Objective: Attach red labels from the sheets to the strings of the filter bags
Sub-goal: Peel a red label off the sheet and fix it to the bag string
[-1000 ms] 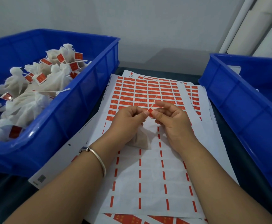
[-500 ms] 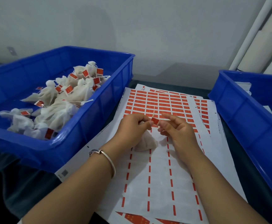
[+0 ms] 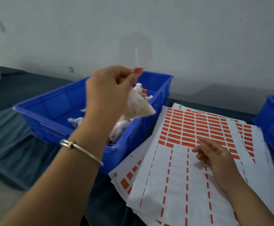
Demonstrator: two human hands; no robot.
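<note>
Head view, left hand: my left hand (image 3: 107, 88) is raised over the left bin (image 3: 55, 111), fingers curled and clamped on a filter bag (image 3: 138, 105).
Head view, bag: it hangs from the fingers, its loose end pointing right and down toward the sheets, above the bin's near-right part.
Head view, label: a red label (image 3: 138, 70) sticks up just past my fingertips; I judge it is the one fixed to this bag's string, though the string itself is too blurred to trace.
Head view, bin: more tagged bags (image 3: 121, 128) lie inside, directly under the held one.
Head view, right hand: my right hand (image 3: 214, 155) hovers low over the top sheet (image 3: 178, 185), fingers apart and loosely bent, holding nothing.
Head view, sheets: the remaining labels sit in rows just beyond the right fingertips.
Key relation: the bin lies straight below the left hand, so dropping the bag looks like a short release; the right hand is much the nearer one to the next label.
Right bin: a second blue bin (image 3: 273, 121) sits at the worktop's right edge.
</note>
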